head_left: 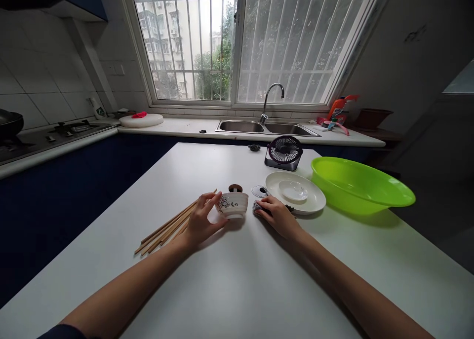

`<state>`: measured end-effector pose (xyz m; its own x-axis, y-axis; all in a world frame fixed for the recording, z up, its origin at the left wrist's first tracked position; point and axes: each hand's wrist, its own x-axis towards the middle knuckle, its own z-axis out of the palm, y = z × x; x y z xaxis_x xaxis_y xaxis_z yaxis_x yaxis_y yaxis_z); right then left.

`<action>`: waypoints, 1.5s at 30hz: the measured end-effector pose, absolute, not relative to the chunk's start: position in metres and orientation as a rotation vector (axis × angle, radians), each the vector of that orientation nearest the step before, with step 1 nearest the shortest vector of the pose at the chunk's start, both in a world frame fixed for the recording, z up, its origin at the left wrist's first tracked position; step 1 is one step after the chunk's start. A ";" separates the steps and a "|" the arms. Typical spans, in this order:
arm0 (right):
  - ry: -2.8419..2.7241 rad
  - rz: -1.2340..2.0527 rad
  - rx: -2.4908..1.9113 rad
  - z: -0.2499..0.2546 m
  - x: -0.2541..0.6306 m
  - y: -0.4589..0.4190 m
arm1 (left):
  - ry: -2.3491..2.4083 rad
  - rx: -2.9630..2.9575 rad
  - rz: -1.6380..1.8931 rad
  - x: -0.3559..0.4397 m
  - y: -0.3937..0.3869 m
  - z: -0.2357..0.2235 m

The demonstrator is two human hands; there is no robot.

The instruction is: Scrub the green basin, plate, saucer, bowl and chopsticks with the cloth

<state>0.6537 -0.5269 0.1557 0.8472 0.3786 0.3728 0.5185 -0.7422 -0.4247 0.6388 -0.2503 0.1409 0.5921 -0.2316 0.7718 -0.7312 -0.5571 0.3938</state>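
My left hand grips the left side of a white bowl with a dark flower pattern, fingers at the rim and thumb low by the base. Several wooden chopsticks lie loosely bunched on the table, partly behind that hand. To the right of the bowl, my right hand has its fingers closed over a small grey crumpled piece, perhaps a cloth; most of it is hidden. Just beyond this hand stands a large white plate with a small white dish on it.
A green basin sits on the right of the white table. Farther back are a small black fan, a dark scouring ball, a round brown item and a flat white disc. The sink lies under the window.
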 end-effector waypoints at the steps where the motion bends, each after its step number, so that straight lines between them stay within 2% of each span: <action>1: -0.662 -0.366 -2.453 0.153 0.655 -0.528 | -0.764 2.088 0.877 0.639 -0.250 0.141; 8: -0.839 -0.545 -2.267 0.142 0.658 -0.531 | -0.767 2.078 0.864 0.639 -0.250 0.140; 16: -0.982 -0.868 -2.085 0.177 0.648 -0.522 | -0.783 2.076 0.847 0.639 -0.248 0.142; 21: -0.886 -0.852 -1.994 0.191 0.638 -0.506 | -0.779 2.074 0.833 0.638 -0.247 0.140; 31: -0.904 -0.778 -2.069 0.180 0.646 -0.476 | -0.744 2.030 0.812 0.641 -0.248 0.140; 41: -1.180 -0.895 -2.018 0.170 0.631 -0.464 | -0.679 1.961 0.733 0.645 -0.247 0.138; 45: -1.111 -0.890 -2.006 0.176 0.634 -0.467 | -0.658 1.875 0.708 0.644 -0.249 0.142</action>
